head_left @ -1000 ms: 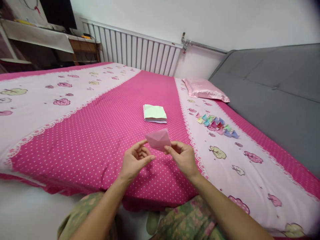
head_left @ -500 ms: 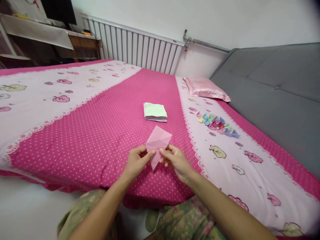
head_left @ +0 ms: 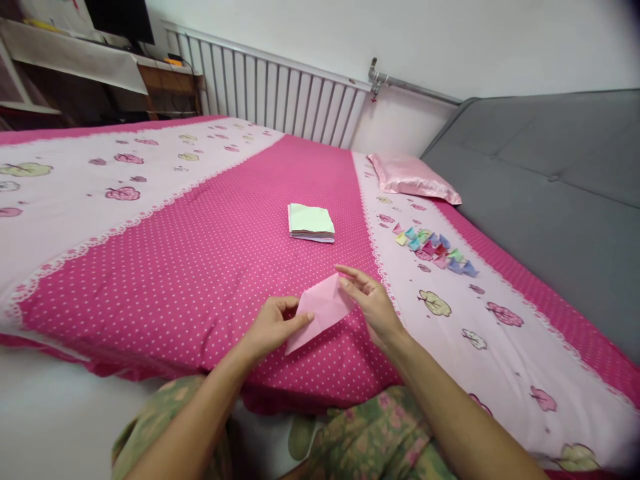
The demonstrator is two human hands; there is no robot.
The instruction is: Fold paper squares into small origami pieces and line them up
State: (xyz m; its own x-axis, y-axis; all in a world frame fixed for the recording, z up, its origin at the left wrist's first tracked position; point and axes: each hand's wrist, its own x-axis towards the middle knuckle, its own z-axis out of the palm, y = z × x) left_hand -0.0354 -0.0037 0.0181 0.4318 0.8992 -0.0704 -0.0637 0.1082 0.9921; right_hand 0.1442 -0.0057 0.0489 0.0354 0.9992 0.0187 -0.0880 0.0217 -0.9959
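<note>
A folded pink paper [head_left: 321,311] lies low over the pink dotted bedspread [head_left: 210,253] near its front edge. My left hand [head_left: 270,327] pinches the paper's left side between thumb and fingers. My right hand [head_left: 373,305] touches its upper right corner, with the fingers partly stretched over the fold. A small stack of square papers [head_left: 311,223], pale green on top, lies further back on the bed. To the right, a row of several small folded paper pieces [head_left: 434,248] in mixed colours sits on the pale strip of the sheet.
A pink satin pillow [head_left: 413,179] lies by the grey padded headboard [head_left: 545,187] on the right. A white radiator [head_left: 280,100] runs along the far wall. A wooden desk [head_left: 170,87] stands at the back left. My knees in floral trousers [head_left: 370,433] are at the bed's edge.
The pink paper went from held up in the air to lowered and flattened towards the bedspread. My right hand shifted to its upper right corner while the left kept the left side.
</note>
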